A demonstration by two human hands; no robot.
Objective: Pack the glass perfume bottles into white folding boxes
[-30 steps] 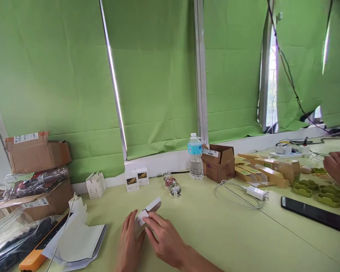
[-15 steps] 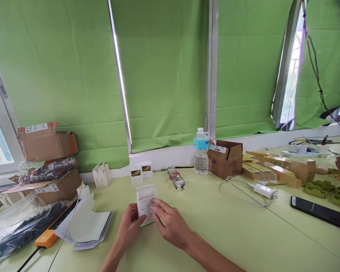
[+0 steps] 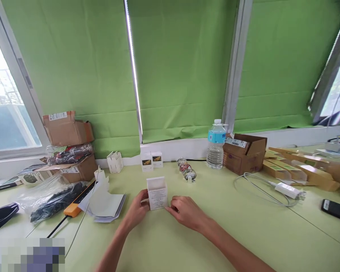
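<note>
A small white box [image 3: 158, 198] with fine printed text on its front stands upright on the green table, its top flap raised at the back. My left hand [image 3: 138, 209] is at the box's left side, its curved fingers and thumb against that edge. By the lower right corner rests my right hand [image 3: 186, 211], fingers bent and apart from the thumb, whose tip reaches the corner. Behind, against the wall, stand two white boxes with gold-and-black pictures [image 3: 147, 162]. Clear bottles with silvery and reddish parts [image 3: 187, 170] lie to their right.
Left are white papers [image 3: 109, 207], an orange-ended power strip [image 3: 73, 209], a plastic bag [image 3: 49, 196] and stacked cardboard boxes [image 3: 66, 130]. Right are a water bottle [image 3: 215, 149], an open carton [image 3: 243, 156], a white charger with cable [image 3: 289, 190] and a phone [image 3: 337, 210].
My right hand has moved off the front of the white box to its lower right side. The box now stands more upright and faces forward. The view has shifted left.
</note>
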